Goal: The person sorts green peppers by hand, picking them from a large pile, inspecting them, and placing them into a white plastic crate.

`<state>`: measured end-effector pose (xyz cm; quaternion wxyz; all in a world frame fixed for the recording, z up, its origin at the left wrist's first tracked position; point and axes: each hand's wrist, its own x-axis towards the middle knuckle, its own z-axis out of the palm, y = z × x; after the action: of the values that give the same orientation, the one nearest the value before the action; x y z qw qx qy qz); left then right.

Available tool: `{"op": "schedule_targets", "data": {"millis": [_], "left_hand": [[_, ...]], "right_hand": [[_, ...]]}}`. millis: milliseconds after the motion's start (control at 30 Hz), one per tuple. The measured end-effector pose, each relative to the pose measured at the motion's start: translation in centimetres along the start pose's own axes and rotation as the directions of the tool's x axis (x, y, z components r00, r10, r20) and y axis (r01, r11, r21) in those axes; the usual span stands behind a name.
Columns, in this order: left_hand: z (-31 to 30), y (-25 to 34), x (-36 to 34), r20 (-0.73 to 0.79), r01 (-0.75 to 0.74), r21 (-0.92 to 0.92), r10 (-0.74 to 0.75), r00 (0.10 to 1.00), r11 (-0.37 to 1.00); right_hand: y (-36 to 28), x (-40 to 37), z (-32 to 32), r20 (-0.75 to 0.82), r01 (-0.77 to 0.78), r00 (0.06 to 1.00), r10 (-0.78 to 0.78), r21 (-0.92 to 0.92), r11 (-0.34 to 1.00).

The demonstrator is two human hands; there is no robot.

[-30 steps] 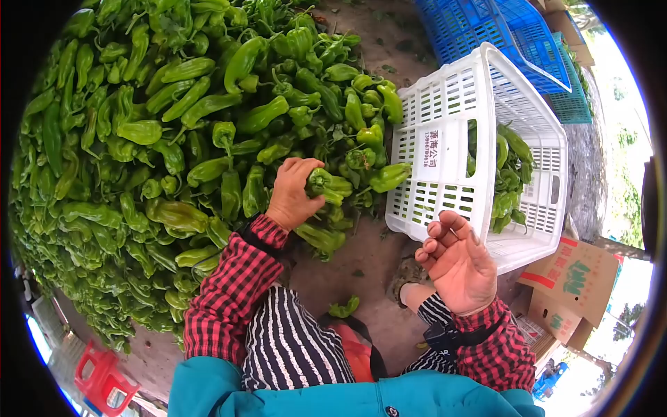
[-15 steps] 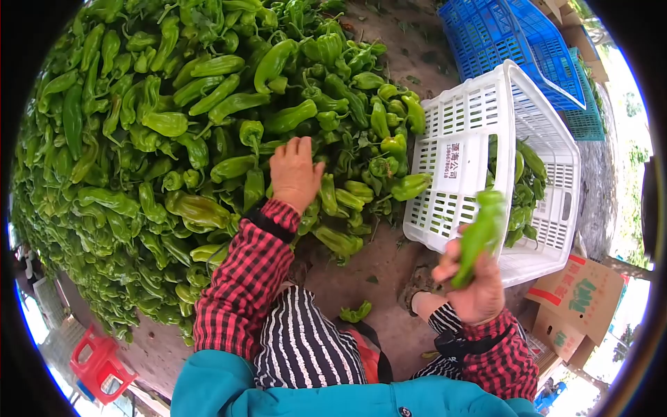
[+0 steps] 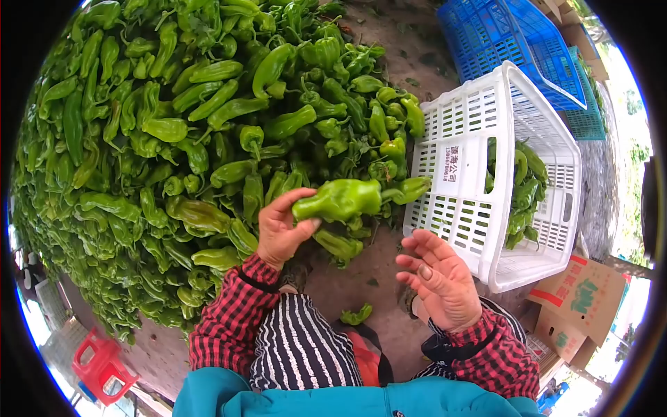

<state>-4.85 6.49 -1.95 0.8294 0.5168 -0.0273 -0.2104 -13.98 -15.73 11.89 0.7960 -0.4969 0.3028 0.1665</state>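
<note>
Left hand: my left hand is extended forward from the body, forearm angled away to the near edge of the pepper pile. It grips one green pepper by its left end, thumb on the near side and fingers on the far side. The pepper lies crosswise, its body projecting to the right, beyond the fingertips, over the pile's edge.

Right hand: my right hand is empty. The forearm points forward, the palm is turned upward and inward, and the fingers are spread and loosely curled toward the left. It is positioned near the closest corner of the white crate, which contains further peppers.

Both wrists emerge from checked sleeves. Between my forearms, a small pepper lies low, well apart from either hand.
</note>
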Motion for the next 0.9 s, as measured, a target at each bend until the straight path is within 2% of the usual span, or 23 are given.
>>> {"op": "schedule_targets", "data": {"millis": [33, 67, 100, 167, 200, 233, 267, 300, 333, 367, 400, 433, 500, 533, 600, 633, 667, 700, 733, 767, 800, 833, 900], "left_hand": [[1.5, 0.4, -0.3, 0.101, 0.013, -0.036, -0.01, 0.995, 0.999], [2.6, 0.0, -0.7, 0.191, -0.033, 0.047, 0.023, 0.981, 0.998], [3.7, 0.7, -0.3, 0.385, -0.174, 0.261, 0.063, 0.921, 0.949], [5.0, 2.0, 0.8, 0.66, -0.249, 0.224, 0.041, 0.75, 0.942], [4.6, 1.8, 2.1, 0.622, -0.378, 0.304, 0.118, 0.774, 0.874], [4.0, 1.4, 3.8, 0.589, -0.49, 0.385, 0.2, 0.783, 0.782], [3.3, -0.1, 5.6, 0.377, -0.492, 0.535, 0.328, 0.867, 0.686], [2.4, -0.8, 7.4, 0.14, -0.358, 0.697, 0.372, 0.918, 0.621], [0.5, -1.6, 9.6, 0.087, -0.275, 0.876, 0.43, 0.898, 0.396], [-1.4, -2.6, 11.6, 0.048, -0.188, 0.944, 0.453, 0.89, 0.27], [-3.2, -3.4, 13.6, 0.085, -0.179, 0.972, 0.489, 0.868, 0.149], [-4.4, -3.5, 14.7, 0.094, -0.117, 0.993, 0.428, 0.899, 0.027], [-5.6, -3.5, 15.8, -0.098, 0.102, 0.993, 0.065, 0.993, -0.066], [-5.4, -3.2, 15.8, -0.096, 0.1, 0.993, 0.064, 0.993, -0.069], [-4.8, -2.5, 15.3, -0.049, 0.058, 0.998, 0.26, 0.964, -0.027], [-4.1, -1.9, 14.5, -0.046, 0.055, 0.998, 0.257, 0.965, -0.029], [-3.4, -1.4, 13.0, -0.07, -0.075, 0.92, 0.349, 0.934, 0.384], [-2.7, -0.8, 11.3, -0.139, -0.226, 0.668, 0.417, 0.898, 0.71], [-1.8, -0.1, 10.0, -0.143, -0.223, 0.668, 0.416, 0.898, 0.71], [-0.7, 0.5, 8.7, -0.149, -0.209, 0.252, 0.251, 0.956, 0.945], [0.4, 0.9, 7.6, -0.073, -0.114, -0.218, 0.1, 0.992, 0.969], [1.4, 1.2, 6.6, -0.075, -0.117, -0.223, 0.103, 0.992, 0.968], [3.5, 1.2, 4.9, 0.088, 0.122, -0.49, -0.09, 0.992, 0.863]], "right_hand": [[0.5, 0.2, 0.5, 0.004, -0.054, 0.999, 0.054, 0.105, 0.993], [0.7, 0.3, 0.7, 0.013, -0.108, 0.994, 0.108, 0.209, 0.972], [0.7, 0.3, 0.6, 0.015, -0.109, 0.994, 0.108, 0.209, 0.972], [0.4, 0.4, 0.0, 0.029, -0.181, 0.982, 0.186, 0.418, 0.89], [0.2, 0.4, -0.8, -0.019, -0.119, 0.991, 0.135, 0.37, 0.922], [-0.6, 0.1, -1.6, -0.017, -0.042, 0.998, 0.057, 0.459, 0.887], [-1.7, -0.2, -2.3, -0.023, 0.03, 1.0, -0.02, 0.544, 0.838], [-3.2, -0.4, -2.7, -0.007, 0.129, 0.985, -0.172, 0.696, 0.707], [-4.5, -0.7, -4.3, -0.054, 0.294, 0.928, -0.368, 0.712, 0.638], [-5.9, -1.0, -5.3, -0.138, 0.373, 0.88, -0.455, 0.794, 0.479], [-6.6, -1.2, -7.5, -0.146, 0.389, 0.848, -0.51, 0.824, 0.411], [-6.8, -1.3, -8.5, -0.157, 0.365, 0.852, -0.499, 0.862, 0.353], [-6.0, -1.0, -8.9, -0.056, 0.312, 0.895, -0.442, 0.788, 0.531], [-5.5, -0.8, -8.2, -0.054, 0.292, 0.923, -0.38, 0.742, 0.604], [-4.3, -0.4, -5.2, -0.108, 0.25, 0.967, -0.232, 0.597, 0.762], [-3.7, -0.5, -4.0, -0.081, 0.209, 0.977, -0.196, 0.534, 0.819], [-3.1, -0.5, -3.4, -0.04, 0.16, 0.986, -0.163, 0.504, 0.848], [-2.6, -0.4, -3.0, 0.002, 0.107, 0.992, -0.123, 0.471, 0.876], [-2.4, -0.3, -2.7, 0.005, 0.103, 0.993, -0.119, 0.469, 0.877], [-2.2, -0.1, -2.6, 0.04, 0.07, 0.995, -0.091, 0.367, 0.928], [-2.1, 0.0, -2.4, 0.072, 0.04, 0.996, -0.061, 0.257, 0.966], [-1.8, 0.2, -2.0, 0.072, 0.041, 0.996, -0.061, 0.251, 0.967], [-1.0, 0.7, -0.6, -0.105, 0.118, 0.987, -0.121, -0.033, 0.992]]}}
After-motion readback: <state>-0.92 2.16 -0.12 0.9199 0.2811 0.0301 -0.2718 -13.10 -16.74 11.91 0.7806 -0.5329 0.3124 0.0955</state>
